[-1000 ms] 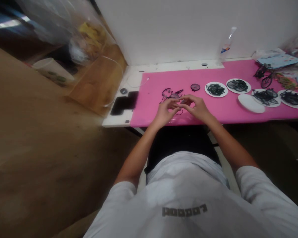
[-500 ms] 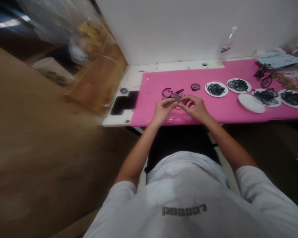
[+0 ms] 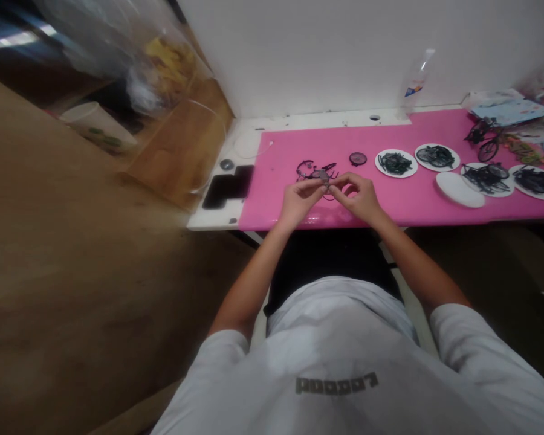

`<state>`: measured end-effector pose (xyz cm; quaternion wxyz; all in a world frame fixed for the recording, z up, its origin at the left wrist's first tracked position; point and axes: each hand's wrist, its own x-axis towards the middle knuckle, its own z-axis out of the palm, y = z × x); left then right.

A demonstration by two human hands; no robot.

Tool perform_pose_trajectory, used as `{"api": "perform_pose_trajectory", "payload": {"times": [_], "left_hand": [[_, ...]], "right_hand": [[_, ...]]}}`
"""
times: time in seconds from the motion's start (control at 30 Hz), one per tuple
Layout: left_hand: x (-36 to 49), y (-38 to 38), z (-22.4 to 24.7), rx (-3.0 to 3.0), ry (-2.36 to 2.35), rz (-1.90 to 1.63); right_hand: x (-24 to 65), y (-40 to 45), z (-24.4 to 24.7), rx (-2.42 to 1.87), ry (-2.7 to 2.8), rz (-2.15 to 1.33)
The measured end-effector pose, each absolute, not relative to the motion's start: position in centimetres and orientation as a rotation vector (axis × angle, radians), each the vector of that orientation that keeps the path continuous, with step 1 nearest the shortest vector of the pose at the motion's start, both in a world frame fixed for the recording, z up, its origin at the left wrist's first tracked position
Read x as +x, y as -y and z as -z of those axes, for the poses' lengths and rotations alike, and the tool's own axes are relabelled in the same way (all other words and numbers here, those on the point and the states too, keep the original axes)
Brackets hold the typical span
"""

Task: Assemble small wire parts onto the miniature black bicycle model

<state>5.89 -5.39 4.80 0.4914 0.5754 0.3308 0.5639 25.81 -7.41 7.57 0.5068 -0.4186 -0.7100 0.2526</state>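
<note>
My left hand (image 3: pixel 299 200) and my right hand (image 3: pixel 357 197) meet over the near edge of the pink mat (image 3: pixel 294 145). Thumbs and fingers of both are pinched together on a small dark toy bicycle part, mostly hidden by the fingertips. A greyish round piece (image 3: pixel 320 174), like a small wheel, shows just above the fingertips; whether it belongs to the held part I cannot tell. Right behind the hands lie loose black bicycle parts (image 3: pixel 304 167). A separate black wheel (image 3: pixel 358 159) rests flat on the mat, beyond my right hand.
White plates of black parts (image 3: pixel 381 170) stand to the right, with an overturned white plate (image 3: pixel 459 190) before them. An assembled toy bicycle (image 3: pixel 486 142) is farther right. A clear bottle (image 3: pixel 417 84) stands by the wall. Dark phone-like slabs (image 3: pixel 226 188) lie left of the mat.
Both hands stay together in almost the same place, with the right fingertips shifted slightly at the small part. The objects on the mat have not moved.
</note>
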Motion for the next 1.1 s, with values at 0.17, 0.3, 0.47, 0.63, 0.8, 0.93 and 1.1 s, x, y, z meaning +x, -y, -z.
{"api": "perform_pose_trajectory", "payload": {"times": [0.17, 0.3, 0.47, 0.63, 0.8, 0.93, 1.1], "left_hand": [[5.9, 5.46, -4.82, 1.391, -0.807, -1.38], [5.97, 5.52, -4.94, 1.39, -0.811, -1.399], [6.17, 5.58, -4.77, 1.423, -0.851, -1.411], [6.51, 5.53, -4.25, 1.439, -0.858, -1.41], [6.6, 5.57, -4.05, 1.448, -0.834, -1.407], [6.6, 5.62, -4.07, 1.465, -0.817, -1.416], [6.58, 5.62, -4.24, 1.459, -0.845, -1.414]], "right_hand": [[25.75, 7.49, -7.69, -0.987, 1.699, -0.608], [25.65, 7.52, -7.73, -0.988, 1.695, -0.616], [25.6, 7.44, -7.6, -1.008, 1.67, -0.657], [25.62, 7.3, -7.55, -1.034, 1.632, -0.731], [25.45, 7.34, -7.66, -1.043, 1.595, -0.74], [25.24, 7.4, -7.58, -1.011, 1.557, -0.795], [24.96, 7.69, -7.51, -1.014, 1.497, -0.85]]}}
